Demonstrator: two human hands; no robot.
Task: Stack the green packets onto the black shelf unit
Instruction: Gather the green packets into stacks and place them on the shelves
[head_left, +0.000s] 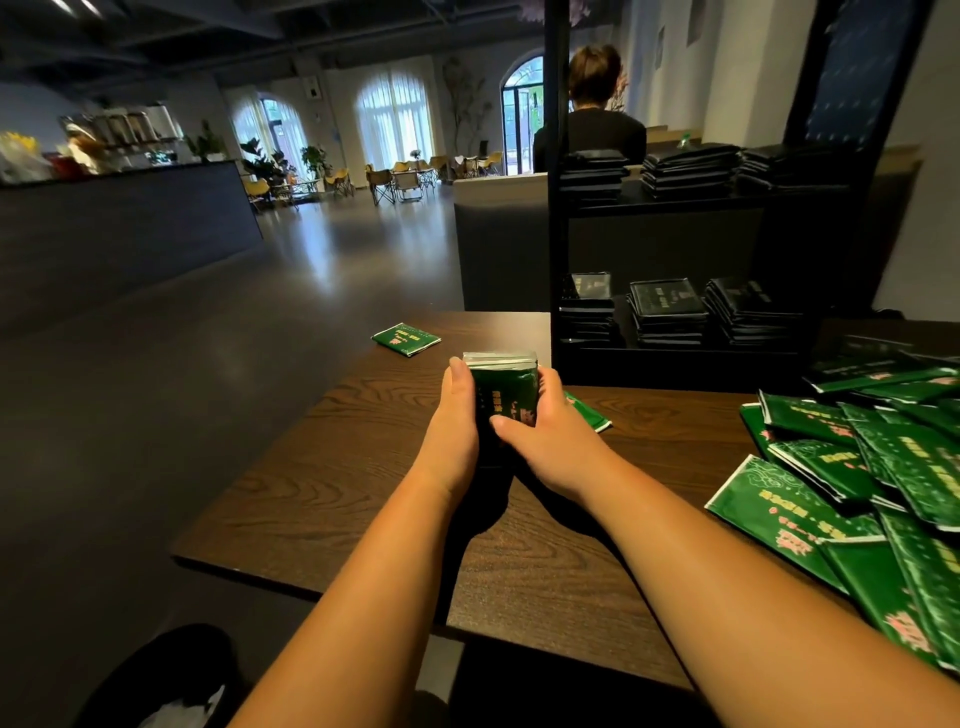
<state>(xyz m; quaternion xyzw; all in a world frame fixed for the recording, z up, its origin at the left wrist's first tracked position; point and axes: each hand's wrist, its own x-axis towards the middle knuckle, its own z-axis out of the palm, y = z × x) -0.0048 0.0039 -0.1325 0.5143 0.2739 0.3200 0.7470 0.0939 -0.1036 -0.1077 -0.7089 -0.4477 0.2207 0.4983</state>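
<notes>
While left hand (457, 421) and right hand (543, 439) grip packet bundle (506, 387) | black shelf unit (557, 218) holds packet stacks (668, 312)

You hold a stack of packets (501, 387) mid-table (322, 467), your left hand (457, 421) on its left side and your right hand (545, 441) on its right. One loose packet (406, 339) lies farther off to the left. Another packet (589, 413) lies just right of your right hand. A heap of packets (872, 467) covers the near right. The shelf unit (558, 234) stands far right, with stacks on its lower shelf (667, 312) and upper shelf (691, 171). A person (597, 119) stands behind it.
</notes>
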